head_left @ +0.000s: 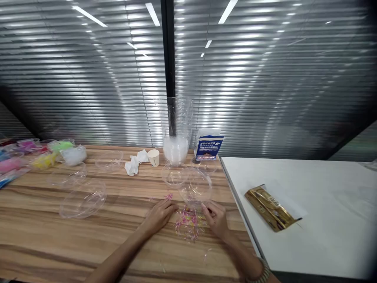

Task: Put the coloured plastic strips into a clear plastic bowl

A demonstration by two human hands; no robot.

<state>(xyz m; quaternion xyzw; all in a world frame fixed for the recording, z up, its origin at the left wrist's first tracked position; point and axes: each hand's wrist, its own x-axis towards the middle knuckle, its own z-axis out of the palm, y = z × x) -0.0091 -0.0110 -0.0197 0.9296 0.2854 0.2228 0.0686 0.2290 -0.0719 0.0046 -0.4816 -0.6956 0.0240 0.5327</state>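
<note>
My left hand [160, 215] rests on the wooden table [59, 236] with its fingers curled toward a small heap of pink and pale shreds [189, 223]. On the other side of the heap lies my right hand [216, 219], fingertips at the shreds, just below a clear plastic bowl [196, 188]. Whether either hand pinches any shreds is unclear. A few stray pink bits [169, 195] lie above the left hand.
Clear bowls [83, 201] and lids lie at left, bags of coloured material [44, 160] at far left. A stack of clear cups [176, 131], a paper cup [154, 157], crumpled tissue [134, 163] and a blue box [207, 146] stand behind. A gold packet [271, 212] lies on the white table [324, 220].
</note>
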